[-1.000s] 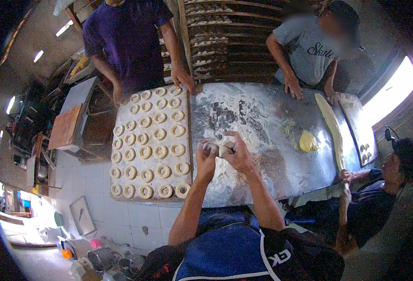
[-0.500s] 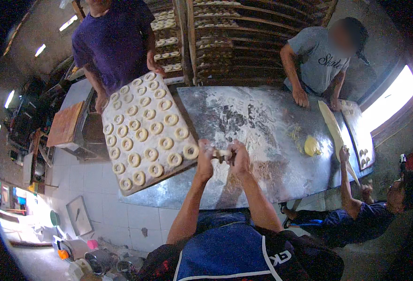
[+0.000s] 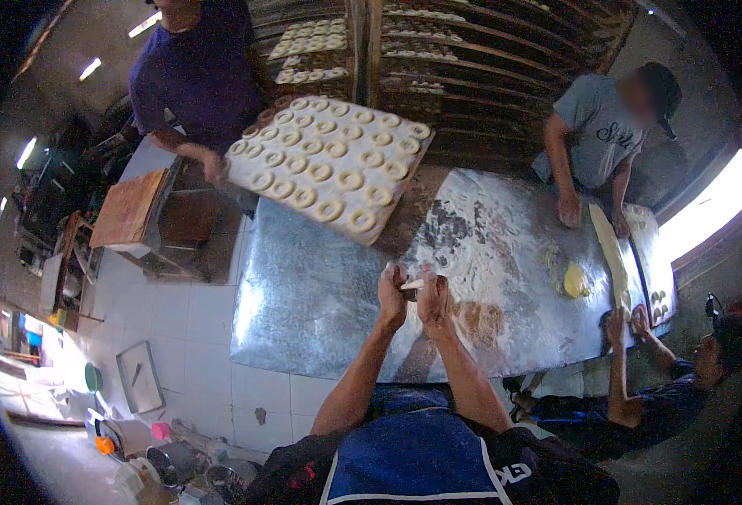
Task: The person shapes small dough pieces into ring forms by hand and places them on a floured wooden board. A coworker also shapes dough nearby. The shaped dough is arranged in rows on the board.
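Note:
My left hand (image 3: pixel 393 296) and my right hand (image 3: pixel 432 303) are close together over the near side of the metal table (image 3: pixel 303 286). Their fingers are closed around a short pale piece of dough (image 3: pixel 413 284), partly hidden by the fingers. Just beyond them, white flour (image 3: pixel 463 227) is spread over the tabletop. To the far left, a person in a purple shirt (image 3: pixel 194 80) holds a tray (image 3: pixel 337 225) of dough rings (image 3: pixel 351 179), tilted and lifted off the table.
A yellow lump of dough (image 3: pixel 575 281) lies on the table's right. Past it, a person in a grey shirt (image 3: pixel 594 126) and another in dark clothes (image 3: pixel 640 412) handle a long dough strip (image 3: pixel 611 252) beside another tray (image 3: pixel 653 261). Wooden racks (image 3: pixel 505 76) stand behind.
The person in purple has lifted the tray of dough rings away from beside my hands, toward the back. My hands have drawn slightly closer together, still gripping the dough.

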Motion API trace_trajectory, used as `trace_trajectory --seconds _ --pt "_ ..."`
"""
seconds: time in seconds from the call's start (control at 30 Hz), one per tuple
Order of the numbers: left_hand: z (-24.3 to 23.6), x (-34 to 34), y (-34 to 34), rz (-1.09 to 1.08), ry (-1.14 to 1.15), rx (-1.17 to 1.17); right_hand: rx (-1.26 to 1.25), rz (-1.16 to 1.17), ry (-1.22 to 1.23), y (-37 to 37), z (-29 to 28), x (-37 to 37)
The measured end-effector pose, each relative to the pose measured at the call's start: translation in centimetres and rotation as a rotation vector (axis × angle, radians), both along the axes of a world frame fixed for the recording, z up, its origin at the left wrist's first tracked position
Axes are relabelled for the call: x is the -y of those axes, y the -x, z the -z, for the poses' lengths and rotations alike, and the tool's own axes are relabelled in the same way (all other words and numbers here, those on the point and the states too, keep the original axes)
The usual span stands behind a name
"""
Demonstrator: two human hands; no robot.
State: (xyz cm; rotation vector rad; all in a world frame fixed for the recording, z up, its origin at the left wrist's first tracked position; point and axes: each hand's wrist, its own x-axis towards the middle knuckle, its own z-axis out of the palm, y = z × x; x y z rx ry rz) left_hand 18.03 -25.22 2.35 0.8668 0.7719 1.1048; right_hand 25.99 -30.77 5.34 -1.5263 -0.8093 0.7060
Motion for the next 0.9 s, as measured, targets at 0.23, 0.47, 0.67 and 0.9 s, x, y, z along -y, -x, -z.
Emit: trace_trajectory --seconds 0.23,0.47,0.67,0.9 --pt "-2.7 -5.5 2.2 0.013 0.077 -0.125 0.106 -0.166 -0.076 1.0 -0.3 -6.2" --pt "-6.1 -11.8 4.2 -0.175 -0.58 -0.44 0.196 -0.289 -0.163 2.7 -3.3 -12.4" --pt "-5.9 -17.0 5.4 -0.285 -0.807 -0.438 0.228 -0.289 0.034 3.7 -6.2 -16.9" --pt "-4.6 -22.8 8.4 -0.139 -0.41 -0.191 0.163 -0.225 -0.275 7.1 -5.8 -22.1"
